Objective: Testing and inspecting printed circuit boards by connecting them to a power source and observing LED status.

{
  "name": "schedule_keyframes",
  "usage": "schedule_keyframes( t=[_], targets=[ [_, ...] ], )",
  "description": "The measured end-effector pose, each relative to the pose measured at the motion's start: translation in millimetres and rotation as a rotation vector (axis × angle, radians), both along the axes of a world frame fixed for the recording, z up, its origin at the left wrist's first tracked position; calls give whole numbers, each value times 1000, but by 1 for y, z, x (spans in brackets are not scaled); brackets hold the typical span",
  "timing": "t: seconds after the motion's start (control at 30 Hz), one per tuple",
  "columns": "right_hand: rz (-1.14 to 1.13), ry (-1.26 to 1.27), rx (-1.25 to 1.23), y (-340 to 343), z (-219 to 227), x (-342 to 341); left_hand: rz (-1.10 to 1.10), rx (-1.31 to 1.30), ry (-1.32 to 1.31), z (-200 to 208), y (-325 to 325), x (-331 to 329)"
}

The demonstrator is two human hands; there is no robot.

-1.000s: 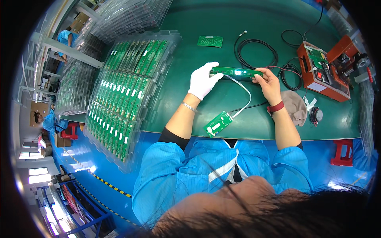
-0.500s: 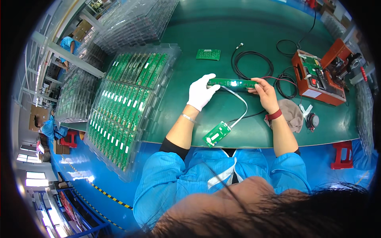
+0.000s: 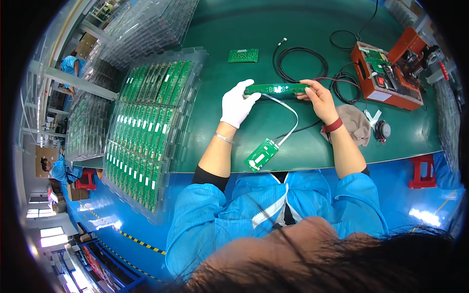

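Between both hands I hold a long narrow green circuit board (image 3: 273,89), its display segments lit white near the middle. My left hand (image 3: 238,105), in a white glove, grips its left end with thumb and fingers. Bare, with a red band at the wrist, my right hand (image 3: 318,100) pinches the right end. A flat white cable (image 3: 291,113) runs from near the board's left part to a smaller green board (image 3: 261,155) lying by the table's near edge. A dark cable (image 3: 299,131) also leads off from that smaller board toward the right.
A clear tray (image 3: 199,61) with rows of long green boards stands at left, stacked trays (image 3: 151,29) behind it. Another green board (image 3: 243,55), coiled black cable (image 3: 303,49), an orange test fixture (image 3: 378,90), a beige cloth (image 3: 355,124) and a small round part (image 3: 383,129) lie on the table.
The whole scene has shifted slightly left and up in view. Both hands still hold the long board, with its display lit in both frames.
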State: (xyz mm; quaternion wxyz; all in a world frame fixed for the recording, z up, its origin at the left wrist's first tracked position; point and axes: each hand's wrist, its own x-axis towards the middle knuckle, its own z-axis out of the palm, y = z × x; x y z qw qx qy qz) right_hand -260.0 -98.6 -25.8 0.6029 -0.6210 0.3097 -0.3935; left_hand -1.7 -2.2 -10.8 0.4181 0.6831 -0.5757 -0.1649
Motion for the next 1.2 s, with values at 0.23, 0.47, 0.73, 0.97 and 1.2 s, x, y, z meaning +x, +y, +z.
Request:
schedule_keyframes(
  t=[0.23,0.47,0.73,0.97,1.2],
  targets=[
    [24,-50,78,2,3,-1,6,13,-15,-1,2,0],
    [-19,-67,12,1,-4,2,-23,7,-27,-3,-2,-5],
    [-222,92,-29,3,-6,7,-116,-112,-410,-9,3,-7],
    [-248,119,-64,7,1,6,-93,34,-388,1,7,-13],
    [-198,8,-33,10,5,9,33,15,-583,3,4,-10]
  ],
)
